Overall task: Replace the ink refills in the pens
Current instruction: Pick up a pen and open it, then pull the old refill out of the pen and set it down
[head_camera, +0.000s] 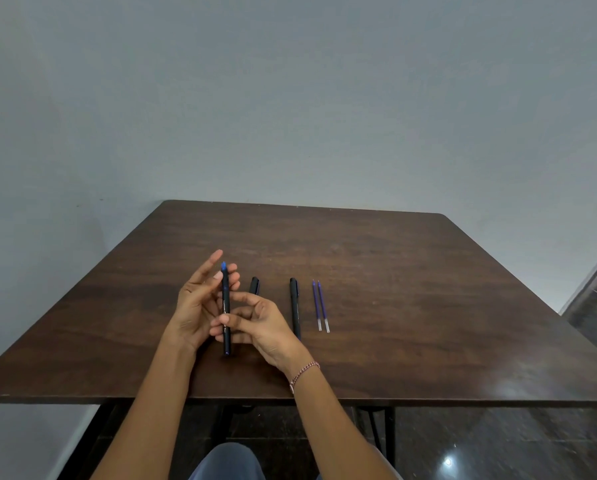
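Observation:
A black pen (226,320) with a blue tip stands nearly upright above the table between both hands. My right hand (259,327) pinches its lower barrel with thumb and fingers. My left hand (200,299) sits behind the pen's upper part with its fingers mostly straight and touching the barrel. A pen cap (254,285) lies just right of the hands, partly hidden by my right hand. A second capped black pen (295,306) lies further right. Two blue ink refills (321,305) lie side by side beyond it.
The dark wooden table (411,289) stands against a grey wall. Its front edge runs just below my wrists. A dark glossy floor shows under and to the right of the table. A thread bracelet (304,372) circles my right wrist.

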